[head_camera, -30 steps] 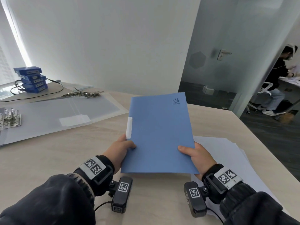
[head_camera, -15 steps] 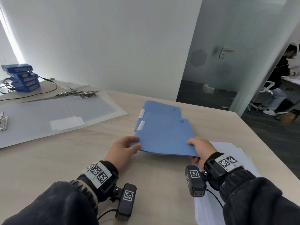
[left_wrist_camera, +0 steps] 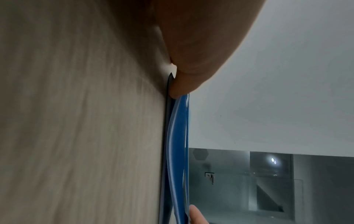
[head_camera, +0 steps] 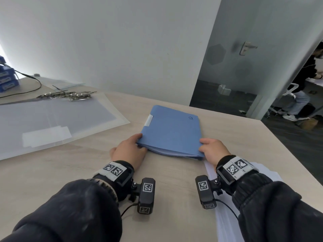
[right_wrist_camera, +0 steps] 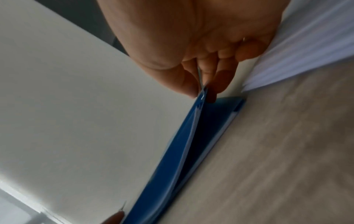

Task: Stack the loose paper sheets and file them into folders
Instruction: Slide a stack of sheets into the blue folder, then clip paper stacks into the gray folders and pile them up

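A blue folder (head_camera: pixel 172 131) with a white tab lies nearly flat on the wooden table (head_camera: pixel 70 172), on top of a second blue folder (right_wrist_camera: pixel 220 121) that shows only under its near edge. White sheets show between the covers. My left hand (head_camera: pixel 138 139) pinches the near left corner, thumb on top. My right hand (head_camera: pixel 203 145) pinches the near right corner and holds that edge a little above the lower folder. In the left wrist view the folder (left_wrist_camera: pixel 178 144) runs edge-on from my left hand (left_wrist_camera: pixel 176 89). A pile of loose white sheets (head_camera: pixel 225 220) lies under my right forearm.
Clear plastic sleeves (head_camera: pixel 52 123) cover the table's left side, with metal clips (head_camera: pixel 70 96) behind them. Blue boxes (head_camera: pixel 7 81) and a black cable sit at the far left. The table's right edge is close. A person (head_camera: pixel 300 88) sits beyond the glass door.
Both hands lowered the blue folder from a raised tilt, laid it over the second blue folder and slid it forward until the two line up.
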Available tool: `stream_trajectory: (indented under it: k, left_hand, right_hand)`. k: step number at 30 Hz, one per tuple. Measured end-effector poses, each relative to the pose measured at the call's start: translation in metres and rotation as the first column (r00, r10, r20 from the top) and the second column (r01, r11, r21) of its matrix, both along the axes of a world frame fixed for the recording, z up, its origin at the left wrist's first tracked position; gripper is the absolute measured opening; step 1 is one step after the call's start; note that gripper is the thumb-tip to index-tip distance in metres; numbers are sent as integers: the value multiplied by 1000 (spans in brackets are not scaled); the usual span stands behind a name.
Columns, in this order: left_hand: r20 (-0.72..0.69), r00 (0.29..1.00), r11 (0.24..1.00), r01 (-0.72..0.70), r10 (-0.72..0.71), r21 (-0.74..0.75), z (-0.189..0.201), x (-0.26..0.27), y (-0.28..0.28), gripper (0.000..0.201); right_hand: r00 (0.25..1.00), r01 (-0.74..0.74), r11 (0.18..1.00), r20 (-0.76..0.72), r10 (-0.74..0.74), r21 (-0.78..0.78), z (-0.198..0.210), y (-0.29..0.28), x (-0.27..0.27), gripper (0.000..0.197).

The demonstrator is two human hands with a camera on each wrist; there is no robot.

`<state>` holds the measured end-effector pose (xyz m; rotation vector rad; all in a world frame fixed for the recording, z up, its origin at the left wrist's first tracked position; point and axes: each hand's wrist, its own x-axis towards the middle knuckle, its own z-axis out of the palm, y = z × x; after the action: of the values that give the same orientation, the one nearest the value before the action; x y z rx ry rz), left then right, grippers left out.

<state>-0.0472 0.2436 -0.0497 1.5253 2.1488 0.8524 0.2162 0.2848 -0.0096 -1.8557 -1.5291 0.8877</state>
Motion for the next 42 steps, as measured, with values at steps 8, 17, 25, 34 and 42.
stream_trajectory:
  k: [8,17,25,34,42]
  left_hand:
    - [-107,994,998,30,-37,-64,-4,-3,21,54]
    - [115,993,998,-13,6,54,3,0,0,18]
    - [206,969,991,128,-136,50,11,68,-79,11]
    - [7,938,938,346,-346,-12,4,168,-142,32]
    - [-70,904,907,419,-422,-49,-3,179,-150,39]
  right_hand:
    - [996,-61,998,69,61,-2,0,26,2,36]
    - [996,55,988,-73,-45,144,14,-26,45,19]
    - [971,199,978,-145,-189,59,12,-118,133,15]
    - [952,276,961,-129,-277,-26,6,-205,202,17]
    - [966,235,972,-107,-235,-14,8,-229,208,14]
